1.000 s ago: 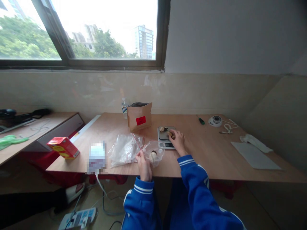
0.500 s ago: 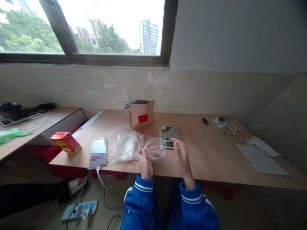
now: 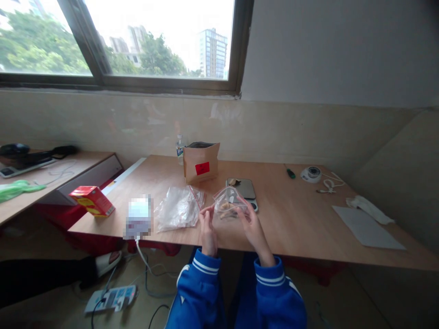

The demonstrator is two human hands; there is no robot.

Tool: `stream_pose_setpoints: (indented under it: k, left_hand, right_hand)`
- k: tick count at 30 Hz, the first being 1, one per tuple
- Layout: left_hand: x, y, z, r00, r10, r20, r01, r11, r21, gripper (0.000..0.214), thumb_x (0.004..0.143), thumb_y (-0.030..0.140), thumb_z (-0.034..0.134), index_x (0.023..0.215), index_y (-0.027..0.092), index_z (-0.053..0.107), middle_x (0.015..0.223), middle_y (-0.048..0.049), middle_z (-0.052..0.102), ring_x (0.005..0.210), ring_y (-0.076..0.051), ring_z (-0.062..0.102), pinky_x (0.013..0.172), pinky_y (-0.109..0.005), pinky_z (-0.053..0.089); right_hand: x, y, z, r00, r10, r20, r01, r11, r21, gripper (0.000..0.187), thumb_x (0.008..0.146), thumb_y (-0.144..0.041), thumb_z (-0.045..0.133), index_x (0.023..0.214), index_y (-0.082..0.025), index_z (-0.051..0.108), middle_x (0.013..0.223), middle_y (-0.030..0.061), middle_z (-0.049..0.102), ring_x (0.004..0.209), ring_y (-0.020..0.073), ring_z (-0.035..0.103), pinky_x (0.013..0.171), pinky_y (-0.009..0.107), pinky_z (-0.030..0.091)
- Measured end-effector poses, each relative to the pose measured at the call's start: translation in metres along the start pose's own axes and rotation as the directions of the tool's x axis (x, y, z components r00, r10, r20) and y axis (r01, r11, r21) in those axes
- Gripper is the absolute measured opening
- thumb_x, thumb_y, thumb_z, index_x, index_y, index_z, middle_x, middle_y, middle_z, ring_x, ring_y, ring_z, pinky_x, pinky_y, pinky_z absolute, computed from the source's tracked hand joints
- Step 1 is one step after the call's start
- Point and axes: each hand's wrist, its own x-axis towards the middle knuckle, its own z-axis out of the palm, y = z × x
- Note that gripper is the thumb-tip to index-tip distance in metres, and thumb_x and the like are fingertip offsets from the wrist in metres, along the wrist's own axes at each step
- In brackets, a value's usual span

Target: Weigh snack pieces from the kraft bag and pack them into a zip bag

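Note:
Between my hands is a small clear zip bag [image 3: 229, 201] with a red seal line and several tan-brown dried pieces [image 3: 226, 209] inside. My left hand [image 3: 208, 230] pinches the bag's left edge. My right hand [image 3: 252, 226] has its fingers closed on the right side of the bag. Just behind the bag lies a kitchen scale [image 3: 245, 188], partly hidden by it, with a pale dried piece [image 3: 233, 182] on its plate. A pile of clear plastic bags [image 3: 180, 210] lies left of my left hand.
A brown paper pouch [image 3: 201, 162] stands open at the back beside a bottle [image 3: 180, 148]. Left are a red box [image 3: 92, 201] and a blurred device [image 3: 137, 217] on a cable. Right are a screwdriver [image 3: 291, 173], a dome camera [image 3: 311, 173] and a white sheet [image 3: 366, 228].
My right hand has moved left and taken hold of the bag's right side. The bag has shifted slightly right and up, now covering part of the scale's front.

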Motion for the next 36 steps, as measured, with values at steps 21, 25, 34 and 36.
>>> stream_pose_setpoints:
  k: [21,25,34,36]
  left_hand:
    - [0.017,0.029,0.009,0.976,0.187,0.112,-0.213,0.924,0.317,0.025,0.078,0.043,0.063,0.079,0.018,0.058,0.077,0.0004,0.062,0.076,-0.014,0.058,0.071,-0.024,0.045]
    - [0.013,0.03,0.003,0.981,0.128,0.146,-0.166,0.943,0.29,0.028,0.08,0.046,0.059,0.084,0.019,0.054,0.078,-0.0002,0.062,0.07,-0.012,0.057,0.064,-0.022,0.044]
    - [0.014,0.03,-0.012,0.973,0.2,0.113,-0.228,0.902,0.368,0.032,0.08,0.051,0.057,0.088,0.02,0.053,0.06,0.0055,0.051,0.056,-0.01,0.05,0.057,-0.021,0.043]
    - [0.018,0.028,-0.014,0.97,0.182,0.16,-0.231,0.895,0.382,0.03,0.082,0.049,0.056,0.089,0.02,0.054,0.072,0.0017,0.06,0.07,-0.013,0.059,0.071,-0.025,0.046]
  right_hand:
    - [0.001,0.012,-0.028,0.964,-0.162,-0.209,0.126,0.976,-0.176,0.034,0.09,-0.047,0.044,0.097,-0.021,0.065,0.1,0.0068,0.069,0.09,0.021,0.063,0.081,0.033,0.049]
    - [0.0,0.004,-0.034,0.99,-0.109,-0.09,0.088,0.973,-0.214,0.035,0.089,-0.047,0.047,0.1,-0.021,0.067,0.097,0.0067,0.07,0.086,0.0214,0.064,0.077,0.031,0.049]
    - [0.001,0.0,-0.027,0.996,-0.084,-0.037,0.073,0.97,-0.233,0.036,0.088,-0.048,0.048,0.095,-0.019,0.067,0.081,0.0054,0.069,0.076,0.0201,0.064,0.073,0.03,0.049]
    - [0.005,-0.002,-0.031,0.992,-0.094,-0.087,0.073,0.972,-0.224,0.036,0.088,-0.048,0.048,0.101,-0.02,0.065,0.092,0.0069,0.069,0.084,0.0207,0.064,0.077,0.031,0.049]
